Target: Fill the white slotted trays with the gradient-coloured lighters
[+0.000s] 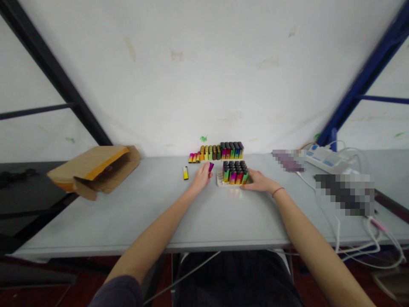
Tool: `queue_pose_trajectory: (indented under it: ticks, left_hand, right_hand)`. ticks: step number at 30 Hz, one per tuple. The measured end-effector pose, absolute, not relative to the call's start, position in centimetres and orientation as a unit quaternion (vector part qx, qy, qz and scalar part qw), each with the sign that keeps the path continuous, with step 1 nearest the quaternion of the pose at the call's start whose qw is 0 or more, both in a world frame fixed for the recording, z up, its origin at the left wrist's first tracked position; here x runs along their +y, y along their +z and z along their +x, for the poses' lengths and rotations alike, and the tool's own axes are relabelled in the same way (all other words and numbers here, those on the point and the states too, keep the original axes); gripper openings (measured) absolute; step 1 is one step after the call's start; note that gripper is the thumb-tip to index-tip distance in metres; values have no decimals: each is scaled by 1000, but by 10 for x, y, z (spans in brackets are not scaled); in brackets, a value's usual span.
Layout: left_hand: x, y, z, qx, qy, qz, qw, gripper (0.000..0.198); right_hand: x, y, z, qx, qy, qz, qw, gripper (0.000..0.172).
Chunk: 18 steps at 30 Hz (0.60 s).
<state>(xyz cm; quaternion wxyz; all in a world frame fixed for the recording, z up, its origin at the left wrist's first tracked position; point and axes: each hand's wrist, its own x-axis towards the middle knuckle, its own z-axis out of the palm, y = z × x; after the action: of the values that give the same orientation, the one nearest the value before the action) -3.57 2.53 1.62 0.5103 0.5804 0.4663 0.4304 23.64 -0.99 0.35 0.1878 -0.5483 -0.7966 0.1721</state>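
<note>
My left hand (202, 178) is closed around a lighter (211, 166) whose purple end sticks out past the fingers. My right hand (259, 181) grips the right side of a small white tray (220, 181), thumb at its front corner. Upright lighters (235, 174) with black tops and many-coloured bodies fill most of the tray; the holes along its left side show bare. A yellow and white lighter (185, 173) lies flat to the left of my left hand. Behind the tray stands another block of black-topped lighters (232, 151), with yellow and dark ones (210, 152) beside it.
Pink and yellow lighters (194, 157) lie at the back near the wall. An open cardboard box (96, 168) rests on the table's left. To the right are a blurred-out phone-like object (288, 160), a dark blurred-out object (343, 194), a power strip (329, 160) and loose white cables.
</note>
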Motion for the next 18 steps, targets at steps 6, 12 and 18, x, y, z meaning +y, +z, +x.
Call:
queue_pose_trajectory:
  ticks: [6, 12, 18]
  left_hand:
    - [23, 19, -29, 453, 440, 521, 575, 49]
    - [21, 24, -32, 478, 423, 460, 618, 47]
    - [18, 25, -29, 495, 455, 426, 605, 42]
  right_hand:
    - [-11, 4, 236, -796, 164, -545, 207, 69]
    - [-9, 1, 237, -800, 153, -550, 184, 69]
    - [-7, -1, 238, -802, 151, -550, 175, 70]
